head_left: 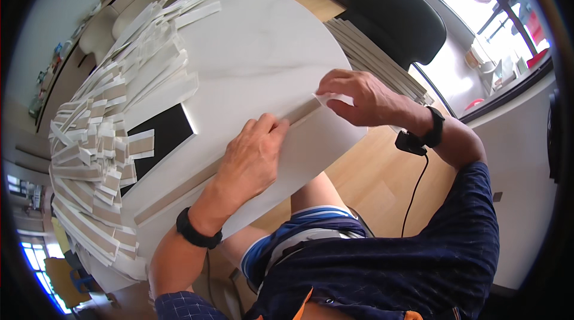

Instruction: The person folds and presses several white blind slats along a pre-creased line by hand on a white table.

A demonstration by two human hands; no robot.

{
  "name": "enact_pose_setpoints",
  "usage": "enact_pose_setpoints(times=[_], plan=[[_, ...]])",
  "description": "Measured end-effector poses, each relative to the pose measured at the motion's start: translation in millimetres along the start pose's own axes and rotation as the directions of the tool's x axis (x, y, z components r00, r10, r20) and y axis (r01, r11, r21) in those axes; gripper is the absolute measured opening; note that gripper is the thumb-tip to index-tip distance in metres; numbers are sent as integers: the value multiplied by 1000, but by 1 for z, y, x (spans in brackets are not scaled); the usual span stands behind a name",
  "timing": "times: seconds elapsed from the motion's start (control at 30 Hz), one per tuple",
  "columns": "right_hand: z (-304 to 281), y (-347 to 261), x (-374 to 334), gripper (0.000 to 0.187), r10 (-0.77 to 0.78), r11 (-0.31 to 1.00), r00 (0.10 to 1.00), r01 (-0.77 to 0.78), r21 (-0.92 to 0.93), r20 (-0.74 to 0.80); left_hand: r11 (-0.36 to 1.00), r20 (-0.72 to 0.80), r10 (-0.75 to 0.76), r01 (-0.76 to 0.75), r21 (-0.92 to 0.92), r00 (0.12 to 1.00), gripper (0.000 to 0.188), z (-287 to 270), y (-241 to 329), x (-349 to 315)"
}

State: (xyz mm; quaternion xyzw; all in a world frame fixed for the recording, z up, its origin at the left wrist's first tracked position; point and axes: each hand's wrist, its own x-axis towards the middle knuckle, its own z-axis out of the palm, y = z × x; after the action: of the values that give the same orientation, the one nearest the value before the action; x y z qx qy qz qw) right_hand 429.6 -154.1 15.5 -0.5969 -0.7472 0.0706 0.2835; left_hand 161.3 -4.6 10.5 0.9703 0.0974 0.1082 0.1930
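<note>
A long, flat white sheet [311,140] with a brown strip [197,182] running along its upper edge lies across the near rim of the round white table [263,51], its lower part hanging out past the rim over the person's lap. At the far end of the strip, a small white tab of backing paper [332,99] stands up from the sheet, and the right hand [359,97] is pinched shut on it, thumb and fingertips closed around the tab just above the sheet's corner. The left hand [254,155] lies flat on the sheet nearer the person, fingers spread and pressing beside the strip, holding nothing; the strip runs out from under its fingertips toward the right hand and back toward the left wrist. The two hands are near each other, with a short bare stretch of strip between them.

Left of the sheet a black rectangular pad [161,137] rests on the table. Beyond it, a large fanned heap of white and brown strips [101,140] covers the table's left side. At the far right edge of the table a stack of long sheets [376,57] lies in front of a black office chair [394,12].
</note>
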Motion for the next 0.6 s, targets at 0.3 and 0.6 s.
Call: enact_pose_setpoints(times=[0.3,0.6], plan=[[8,-2,56,36,25,997,980,-10,-78,199,968,-273,-228,247,36,935,32,-5,-17,-14],[17,-20,76,27,132,991,942,-120,-60,308,930,-75,-368,367,-26,927,29,2,-30,-20]])
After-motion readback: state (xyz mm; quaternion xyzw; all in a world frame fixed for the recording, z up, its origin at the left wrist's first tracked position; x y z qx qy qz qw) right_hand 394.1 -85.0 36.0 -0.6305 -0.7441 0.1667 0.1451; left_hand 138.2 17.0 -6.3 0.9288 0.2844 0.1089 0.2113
